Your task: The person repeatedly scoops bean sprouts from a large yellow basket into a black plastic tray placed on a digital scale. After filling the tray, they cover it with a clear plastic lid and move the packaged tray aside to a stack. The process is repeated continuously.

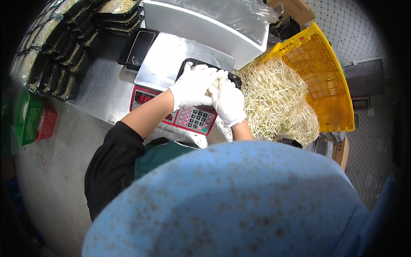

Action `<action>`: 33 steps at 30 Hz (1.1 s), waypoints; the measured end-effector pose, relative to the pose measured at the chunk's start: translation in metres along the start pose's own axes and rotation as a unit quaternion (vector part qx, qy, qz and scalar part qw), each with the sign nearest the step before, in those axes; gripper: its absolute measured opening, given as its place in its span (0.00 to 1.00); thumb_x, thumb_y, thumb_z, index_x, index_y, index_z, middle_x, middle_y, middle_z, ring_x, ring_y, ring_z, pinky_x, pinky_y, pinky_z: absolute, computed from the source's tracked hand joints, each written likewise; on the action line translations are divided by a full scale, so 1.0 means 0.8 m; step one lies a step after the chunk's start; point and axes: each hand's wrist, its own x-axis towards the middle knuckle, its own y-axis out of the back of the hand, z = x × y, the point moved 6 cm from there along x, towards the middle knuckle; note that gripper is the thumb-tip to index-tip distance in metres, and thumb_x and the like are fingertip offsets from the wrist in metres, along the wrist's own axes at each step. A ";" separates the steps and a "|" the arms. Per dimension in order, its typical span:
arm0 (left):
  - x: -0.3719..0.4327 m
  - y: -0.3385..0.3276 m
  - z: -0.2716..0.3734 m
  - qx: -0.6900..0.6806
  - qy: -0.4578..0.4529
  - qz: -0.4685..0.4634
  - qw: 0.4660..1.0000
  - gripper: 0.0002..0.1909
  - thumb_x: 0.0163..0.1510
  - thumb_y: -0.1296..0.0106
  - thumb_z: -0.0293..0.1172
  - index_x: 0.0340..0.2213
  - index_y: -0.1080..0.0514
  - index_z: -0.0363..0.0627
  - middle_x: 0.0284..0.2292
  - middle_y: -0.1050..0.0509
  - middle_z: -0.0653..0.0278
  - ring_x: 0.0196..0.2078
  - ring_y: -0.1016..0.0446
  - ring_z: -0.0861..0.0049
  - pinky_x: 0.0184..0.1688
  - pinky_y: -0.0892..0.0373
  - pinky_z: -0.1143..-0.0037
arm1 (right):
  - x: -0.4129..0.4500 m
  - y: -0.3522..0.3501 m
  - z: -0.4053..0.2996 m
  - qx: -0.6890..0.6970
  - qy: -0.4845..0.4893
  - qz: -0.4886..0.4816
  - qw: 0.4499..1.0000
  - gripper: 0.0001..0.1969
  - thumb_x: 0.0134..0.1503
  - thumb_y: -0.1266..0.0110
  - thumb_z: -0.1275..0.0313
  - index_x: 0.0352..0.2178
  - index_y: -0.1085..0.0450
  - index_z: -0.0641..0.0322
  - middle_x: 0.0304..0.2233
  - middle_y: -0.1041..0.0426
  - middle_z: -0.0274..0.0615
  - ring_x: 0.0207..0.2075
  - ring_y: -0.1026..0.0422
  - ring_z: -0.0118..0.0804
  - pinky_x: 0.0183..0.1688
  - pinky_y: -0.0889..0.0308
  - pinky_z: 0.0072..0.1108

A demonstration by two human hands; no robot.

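Both my hands wear white gloves and meet over a black plastic tray (237, 80) on the right part of a digital scale's steel platform (154, 67). My left hand (194, 85) lies across the tray, its fingers over the far side. Close against it, my right hand (228, 101) is bent over the tray's right part. Pale bean sprouts (214, 88) show between the two hands; how firmly either hand grips them is hidden. The scale's red front panel (192, 119) has a keypad and a lit display, partly covered by my left forearm.
Loose sprouts (276, 102) spill from a yellow perforated crate (330, 80) at the right. Behind the scale stands a white foam box (205, 25) with clear plastic bags. An empty black tray (138, 48) lies left of the platform; stacked packed trays (64, 54) fill the far left.
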 end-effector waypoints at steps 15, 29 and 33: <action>-0.026 0.058 -0.003 0.026 -0.031 0.074 0.996 0.53 0.39 0.40 0.59 0.60 0.49 0.46 0.59 0.44 0.50 0.61 0.45 0.56 0.62 0.57 0.54 | 0.201 0.145 0.108 -0.141 0.152 0.290 0.934 0.21 0.51 0.44 0.68 0.48 0.34 0.44 0.33 0.26 0.43 0.28 0.25 0.43 0.27 0.30 0.30; -0.239 0.039 -0.108 -0.230 0.192 0.328 0.896 0.30 0.54 0.47 0.27 0.56 0.43 0.35 0.55 0.37 0.53 0.58 0.38 0.66 0.60 0.43 0.69 | 0.207 0.223 0.146 -0.178 0.124 0.112 0.970 0.16 0.58 0.50 0.67 0.47 0.29 0.31 0.45 0.26 0.22 0.33 0.24 0.24 0.38 0.28 0.16; -0.237 0.048 -0.110 -0.330 0.191 0.362 0.851 0.27 0.56 0.49 0.30 0.54 0.42 0.33 0.55 0.36 0.53 0.57 0.37 0.67 0.59 0.43 0.70 | 0.098 0.274 0.083 0.209 0.136 0.125 0.960 0.13 0.57 0.48 0.67 0.45 0.27 0.44 0.44 0.25 0.36 0.39 0.25 0.30 0.44 0.29 0.19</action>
